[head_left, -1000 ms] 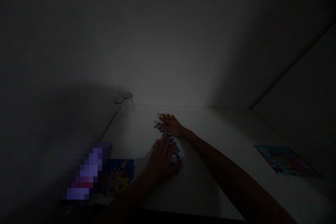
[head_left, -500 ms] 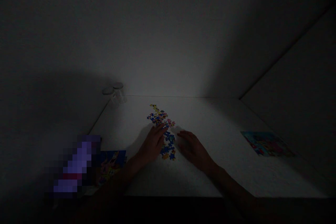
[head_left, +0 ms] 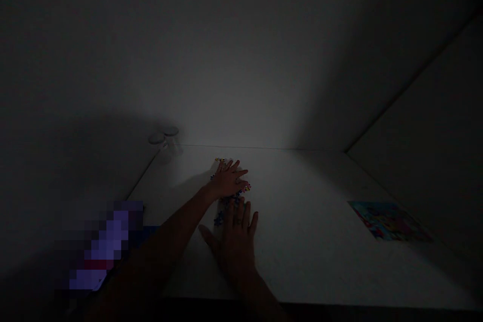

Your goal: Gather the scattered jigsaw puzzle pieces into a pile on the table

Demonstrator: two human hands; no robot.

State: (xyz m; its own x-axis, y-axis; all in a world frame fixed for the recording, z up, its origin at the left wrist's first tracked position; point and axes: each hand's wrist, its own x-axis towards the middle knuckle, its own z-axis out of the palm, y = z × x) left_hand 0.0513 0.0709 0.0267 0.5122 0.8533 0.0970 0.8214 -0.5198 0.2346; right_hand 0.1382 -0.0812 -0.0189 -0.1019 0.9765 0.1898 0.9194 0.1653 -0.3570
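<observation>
The open left hand (head_left: 227,180) lies flat on small multicoloured jigsaw pieces (head_left: 219,219); the spread, empty right hand (head_left: 234,246) rests just nearer on the white table (head_left: 302,241).

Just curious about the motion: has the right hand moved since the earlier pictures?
Yes: the right hand has moved left, away from the colourful printed sheet.

No text, labels or numbers can be read anywhere
</observation>
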